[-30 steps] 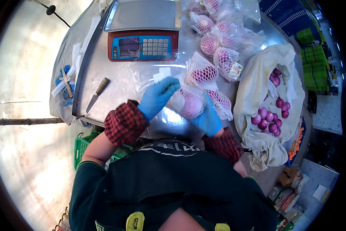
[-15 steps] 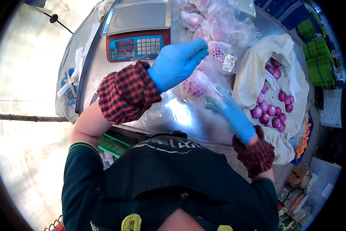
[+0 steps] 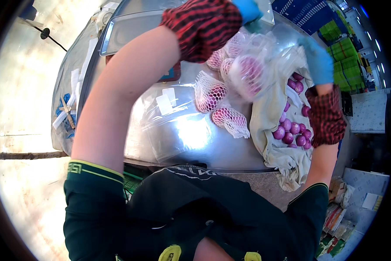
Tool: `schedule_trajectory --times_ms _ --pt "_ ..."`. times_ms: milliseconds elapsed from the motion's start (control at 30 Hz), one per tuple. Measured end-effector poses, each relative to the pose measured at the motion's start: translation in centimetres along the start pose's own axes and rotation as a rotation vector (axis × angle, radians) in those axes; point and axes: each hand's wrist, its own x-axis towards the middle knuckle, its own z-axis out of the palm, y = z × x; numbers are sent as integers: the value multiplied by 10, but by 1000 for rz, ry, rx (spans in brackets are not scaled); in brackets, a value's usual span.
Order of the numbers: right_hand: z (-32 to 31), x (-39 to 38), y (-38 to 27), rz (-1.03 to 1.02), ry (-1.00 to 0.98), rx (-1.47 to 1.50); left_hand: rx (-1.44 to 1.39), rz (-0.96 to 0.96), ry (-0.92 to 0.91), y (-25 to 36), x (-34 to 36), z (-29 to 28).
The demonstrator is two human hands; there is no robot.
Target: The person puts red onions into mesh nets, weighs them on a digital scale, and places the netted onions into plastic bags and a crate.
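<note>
My left hand (image 3: 249, 13), in a blue glove, reaches to the far edge of the view with its fingers partly cut off from sight. My right hand (image 3: 316, 58), also blue-gloved, is closed at the upper right above the cloth sack. Stretched between them is a clear plastic bag (image 3: 287, 37) holding a purple onion in white netting (image 3: 250, 74), blurred by motion; both hands appear to grip the bag's upper part. Below lie netted onions, one (image 3: 210, 96) beside another (image 3: 230, 121), on the metal table (image 3: 221, 150).
Flat clear bags (image 3: 165, 126) lie on the table at left. A scale (image 3: 134, 30) stands at the far left, partly behind my left arm. At right a cream cloth sack (image 3: 265, 113) holds loose purple onions (image 3: 287, 130). Blue and green crates (image 3: 343, 52) stand beyond.
Both hands have moved away from my body, the right one also rightward. The plastic bag with the onion has been lifted and swings between them. More netted onions and flat bags show on the table.
</note>
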Motion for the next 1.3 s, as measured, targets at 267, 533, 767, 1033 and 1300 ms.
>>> schedule_trajectory --times_ms 267,533,767,1033,1300 --pt "72 -15 -18 -33 81 276 -438 83 391 -56 100 -38" --pt "170 -188 -165 -76 -643 362 600 84 316 -183 -196 18" --pt "171 -171 -157 542 -748 1493 731 -196 89 -300 -368 71" --pt "135 -193 -299 708 -962 1812 293 -349 221 -271 -355 48" --pt "181 -221 -335 499 -856 975 414 119 93 -214 -375 71"
